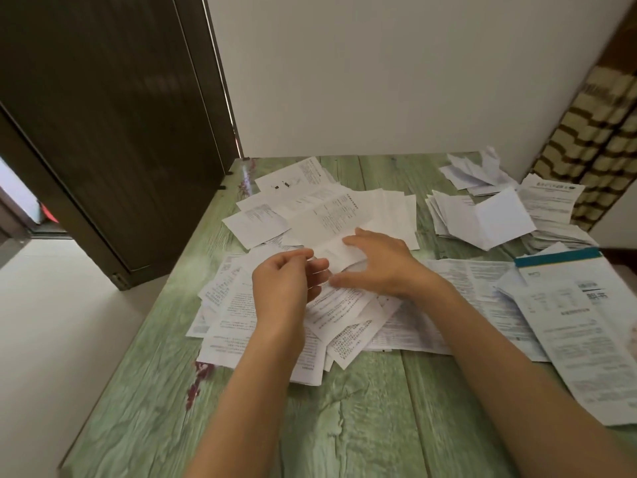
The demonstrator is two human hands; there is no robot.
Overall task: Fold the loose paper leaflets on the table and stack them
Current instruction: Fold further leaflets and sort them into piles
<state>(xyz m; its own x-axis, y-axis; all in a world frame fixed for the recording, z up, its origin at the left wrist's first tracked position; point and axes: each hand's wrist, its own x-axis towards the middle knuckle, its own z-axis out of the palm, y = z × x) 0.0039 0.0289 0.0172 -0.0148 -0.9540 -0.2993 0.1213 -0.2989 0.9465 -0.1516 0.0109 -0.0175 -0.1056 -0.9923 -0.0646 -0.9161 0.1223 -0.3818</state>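
The small leaflet point(339, 254) lies on the loose pile at the middle of the table point(362, 415), long axis running left to right. The right hand point(377, 265) presses it with spread, fairly straight fingers. The left hand point(284, 282), fingers curled, seems to pinch its left end. The folded stack point(482, 217) sits far right, nearer the right hand.

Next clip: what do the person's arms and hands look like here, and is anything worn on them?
No sleeves are in view; both arms are uncovered right down to the frame edge. The left hand and right hand have no gloves, and no watch, bracelet or ring shows on the wrists or visible fingers. No bandages or markings can be seen, though the fingers are slightly blurred.
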